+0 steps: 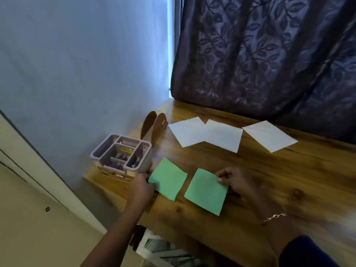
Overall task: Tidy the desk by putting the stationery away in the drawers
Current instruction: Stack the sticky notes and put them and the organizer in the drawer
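On the near part of the wooden table [289, 180] two green paper squares lie side by side, apart. The left hand [142, 187] has its grip closed round the near-left corner of the left green sheet [169, 179]. The right hand [234, 180] pinches the right edge of the right green sheet [205, 191]. Farther off lie white sheets [223, 135]. A lilac organiser [123, 151] stands at the table's left edge, just beside the left green sheet.
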